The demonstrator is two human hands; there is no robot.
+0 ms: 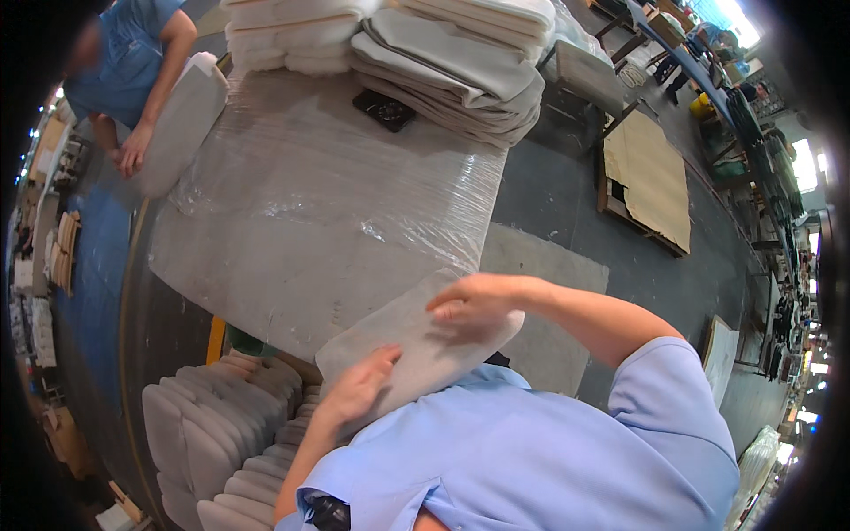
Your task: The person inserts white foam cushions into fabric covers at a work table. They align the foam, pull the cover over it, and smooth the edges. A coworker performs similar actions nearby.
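We've a cloth pile (452,75) on the tbl's (266,274) far end, one pad (414,347) nr our end, more pads (221,403) L.

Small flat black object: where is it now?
Head view, upper centre-left: the black object lies on the plastic-covered table, beside the folded grey fabric stack.

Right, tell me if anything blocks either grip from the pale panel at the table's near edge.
Nothing visible does. The left grip and the right grip are both over the upper face of the pale panel, with nothing seen lying between; blur hides how firmly they touch.
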